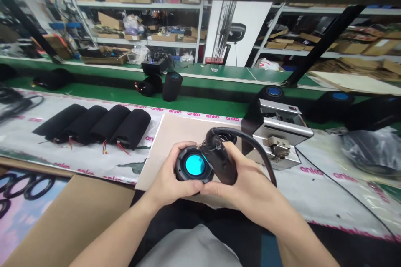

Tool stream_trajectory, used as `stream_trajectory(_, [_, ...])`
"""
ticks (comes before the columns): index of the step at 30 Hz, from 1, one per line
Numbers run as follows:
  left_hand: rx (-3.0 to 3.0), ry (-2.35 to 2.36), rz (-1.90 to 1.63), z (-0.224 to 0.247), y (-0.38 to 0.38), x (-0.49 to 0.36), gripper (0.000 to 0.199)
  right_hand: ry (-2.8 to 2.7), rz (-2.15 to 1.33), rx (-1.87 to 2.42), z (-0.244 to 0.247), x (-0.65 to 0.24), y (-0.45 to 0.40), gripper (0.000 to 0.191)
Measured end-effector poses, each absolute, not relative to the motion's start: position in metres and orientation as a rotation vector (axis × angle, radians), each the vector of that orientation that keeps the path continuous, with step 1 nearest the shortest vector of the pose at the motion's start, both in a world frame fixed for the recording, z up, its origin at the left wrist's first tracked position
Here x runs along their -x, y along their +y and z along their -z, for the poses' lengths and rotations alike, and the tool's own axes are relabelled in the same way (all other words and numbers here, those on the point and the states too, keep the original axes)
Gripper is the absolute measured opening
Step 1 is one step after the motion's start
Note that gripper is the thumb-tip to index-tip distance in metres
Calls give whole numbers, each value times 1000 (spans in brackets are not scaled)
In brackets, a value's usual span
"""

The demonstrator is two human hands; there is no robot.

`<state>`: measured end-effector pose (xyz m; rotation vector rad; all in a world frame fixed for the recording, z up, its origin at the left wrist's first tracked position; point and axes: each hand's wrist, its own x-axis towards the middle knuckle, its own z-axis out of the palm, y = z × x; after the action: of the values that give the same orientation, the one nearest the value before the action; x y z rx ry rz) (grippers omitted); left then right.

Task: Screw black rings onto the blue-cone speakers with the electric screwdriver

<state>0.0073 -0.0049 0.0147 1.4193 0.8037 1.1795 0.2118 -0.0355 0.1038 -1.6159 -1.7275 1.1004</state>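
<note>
Near the front edge of the bench, my left hand [169,175] is wrapped round a round black speaker [194,165], whose shiny blue-green disc faces up. In my right hand [247,179] is a black electric screwdriver [221,160], tilted over the speaker's right side. A thick black cord [261,146] loops from its top past my right wrist. The screwdriver's tip is hidden, and both my thumbs meet at the speaker's near rim. Under the speaker lies a beige board [175,127].
A silver screw feeder [278,133] stands to the right. Several black fabric-covered speaker bodies [108,125] with loose wires lie at left. Another speaker [172,86] stands upright on the green strip behind. Black rings [39,187] and a cardboard sheet [75,217] are at lower left.
</note>
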Motion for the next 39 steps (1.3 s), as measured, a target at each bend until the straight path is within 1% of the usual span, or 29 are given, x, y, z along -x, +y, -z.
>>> stream_trajectory(2, [-1398, 806, -1212, -11, -6, -9, 92, -1755, -1096, 1614, -107, -215, -31, 67])
stream_trajectory(7, [-1429, 812, -1245, -9, -5, -10, 98, -1895, -1100, 1559, -119, -217, -17, 55])
stream_trajectory(9, [-1453, 813, -1242, -11, -4, -10, 100, -1905, -1096, 1548, -120, -216, -17, 56])
stream_trajectory(12, [-1468, 822, -1245, -12, -5, -10, 99, -1893, -995, 1560, -115, -213, -28, 57])
stream_trajectory(15, [-1487, 818, -1280, -10, -7, -10, 97, -1873, -957, 1549, -107, -208, -43, 41])
stream_trajectory(17, [-1480, 800, -1297, -9, -7, -10, 101, -1867, -945, 1536, -102, -204, -51, 34])
stream_trajectory(18, [-1468, 792, -1302, -8, -7, -10, 106, -1864, -927, 1553, -100, -202, -54, 34])
stream_trajectory(20, [-1435, 785, -1288, -8, -7, -10, 111, -1845, -877, 1608, -95, -198, -58, 36])
stream_trajectory(21, [-1419, 783, -1270, -9, -6, -10, 110, -1830, -847, 1622, -92, -197, -59, 37])
stream_trajectory(25, [-1360, 749, -1208, -12, -6, -9, 95, -1763, -790, 1506, -86, -196, -59, 50])
stream_trajectory(29, [-1404, 731, -1201, -12, -6, -7, 85, -1644, -1005, 1611, -88, -202, -51, 46])
stream_trajectory(31, [-1437, 728, -1216, -11, -7, -7, 83, -1584, -1125, 1633, -88, -206, -47, 52])
stream_trajectory(35, [-1486, 731, -1252, -15, -7, -5, 82, -1541, -1189, 1560, -85, -214, -42, 71])
stream_trajectory(39, [-1583, 758, -1112, -25, 1, 4, 81, -1538, -1259, 1540, -81, -216, -40, 75])
